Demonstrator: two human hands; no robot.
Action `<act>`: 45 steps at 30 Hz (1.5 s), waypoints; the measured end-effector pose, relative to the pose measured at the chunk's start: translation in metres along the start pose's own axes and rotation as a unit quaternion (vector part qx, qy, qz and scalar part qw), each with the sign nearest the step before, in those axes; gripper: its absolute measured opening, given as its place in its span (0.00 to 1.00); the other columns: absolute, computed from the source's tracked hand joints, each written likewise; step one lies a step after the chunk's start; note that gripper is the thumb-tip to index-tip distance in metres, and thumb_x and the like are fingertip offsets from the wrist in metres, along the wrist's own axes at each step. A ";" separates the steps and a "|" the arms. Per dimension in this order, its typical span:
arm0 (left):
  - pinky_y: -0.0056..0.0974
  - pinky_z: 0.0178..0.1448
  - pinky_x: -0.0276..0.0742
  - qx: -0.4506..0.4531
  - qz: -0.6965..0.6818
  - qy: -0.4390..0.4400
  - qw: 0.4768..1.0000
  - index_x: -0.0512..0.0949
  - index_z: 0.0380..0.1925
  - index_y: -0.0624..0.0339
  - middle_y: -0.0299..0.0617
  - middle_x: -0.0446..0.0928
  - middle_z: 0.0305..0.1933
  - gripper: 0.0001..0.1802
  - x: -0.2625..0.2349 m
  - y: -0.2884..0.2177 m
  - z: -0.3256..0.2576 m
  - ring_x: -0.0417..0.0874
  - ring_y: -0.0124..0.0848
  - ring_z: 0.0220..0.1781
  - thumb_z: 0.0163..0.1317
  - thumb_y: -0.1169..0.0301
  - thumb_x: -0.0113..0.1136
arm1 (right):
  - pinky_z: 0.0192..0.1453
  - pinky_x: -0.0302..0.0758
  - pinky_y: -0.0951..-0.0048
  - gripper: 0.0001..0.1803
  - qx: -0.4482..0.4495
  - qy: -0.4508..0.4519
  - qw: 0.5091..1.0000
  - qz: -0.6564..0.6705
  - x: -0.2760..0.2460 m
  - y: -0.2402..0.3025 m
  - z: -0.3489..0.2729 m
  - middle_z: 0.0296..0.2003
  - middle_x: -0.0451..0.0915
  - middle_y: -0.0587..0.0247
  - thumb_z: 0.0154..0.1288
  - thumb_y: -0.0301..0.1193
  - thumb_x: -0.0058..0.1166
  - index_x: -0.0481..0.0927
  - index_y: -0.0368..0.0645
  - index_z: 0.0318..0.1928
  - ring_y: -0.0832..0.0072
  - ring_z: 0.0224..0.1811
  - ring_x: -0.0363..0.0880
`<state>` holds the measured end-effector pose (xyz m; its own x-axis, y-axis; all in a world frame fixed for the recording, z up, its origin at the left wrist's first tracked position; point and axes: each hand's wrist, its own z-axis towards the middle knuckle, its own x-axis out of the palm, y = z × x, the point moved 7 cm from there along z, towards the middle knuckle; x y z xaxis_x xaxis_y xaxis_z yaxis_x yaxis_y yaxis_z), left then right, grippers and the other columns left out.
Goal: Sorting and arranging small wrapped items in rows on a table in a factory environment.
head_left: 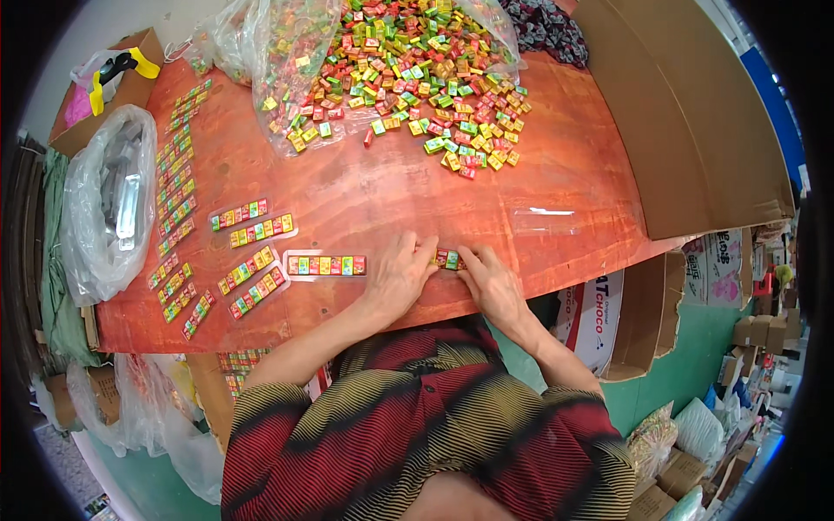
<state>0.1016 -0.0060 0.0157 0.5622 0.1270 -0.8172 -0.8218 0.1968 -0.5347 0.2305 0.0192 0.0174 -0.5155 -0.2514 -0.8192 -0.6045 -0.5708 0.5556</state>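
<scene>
A short row of small coloured boxes (pixel 447 259) lies on the table in front of me, mostly covered by my fingers. My left hand (pixel 401 276) is closed over its left end, thumb and fingers drawn together. At the right end, the bent fingers of my right hand (pixel 493 278) press against the boxes. Just left of my left hand is a clear plastic tray (pixel 291 266) filled with a row of red, yellow and green boxes (pixel 326 265). Farther right, a clear plastic tray (pixel 546 222) lies flat with no boxes visible in it.
A big heap of loose small boxes (pixel 417 78) spills from a clear bag (pixel 295 78) at the back. Filled rows (pixel 178 165) line the table's left side, beside a plastic bag of trays (pixel 113 200). A tall cardboard carton (pixel 686 113) stands at the right edge.
</scene>
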 end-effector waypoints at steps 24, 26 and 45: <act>0.60 0.63 0.50 0.031 0.166 0.070 0.983 0.59 0.57 0.74 0.61 0.54 0.64 0.40 0.019 -0.003 -0.039 0.52 0.51 0.67 0.52 0.54 0.56 | 0.67 0.40 0.43 0.41 -0.088 0.090 0.987 -0.103 0.036 0.021 0.001 0.64 0.55 0.53 0.52 0.49 0.52 0.58 0.36 0.61 0.52 0.68 0.47; 0.60 0.63 0.50 0.039 0.173 0.063 0.982 0.59 0.57 0.74 0.61 0.54 0.64 0.40 0.019 -0.004 -0.038 0.52 0.51 0.67 0.52 0.54 0.56 | 0.65 0.44 0.40 0.41 -0.100 0.086 0.985 -0.112 0.038 0.021 0.002 0.63 0.57 0.52 0.53 0.51 0.50 0.61 0.34 0.59 0.53 0.67 0.49; 0.52 0.66 0.51 -0.017 0.166 0.061 0.984 0.64 0.55 0.68 0.57 0.58 0.62 0.31 0.009 0.036 0.016 0.57 0.50 0.65 0.53 0.62 0.56 | 0.66 0.51 0.52 0.24 -0.063 -0.033 0.997 0.025 0.058 -0.007 0.055 0.60 0.60 0.44 0.57 0.25 0.48 0.64 0.33 0.55 0.52 0.64 0.55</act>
<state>0.0786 0.0178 -0.0077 0.2484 0.0617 -0.9667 -0.9621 0.1319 -0.2388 0.1719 0.0516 -0.0260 -0.5836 -0.2322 -0.7781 -0.4985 -0.6539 0.5691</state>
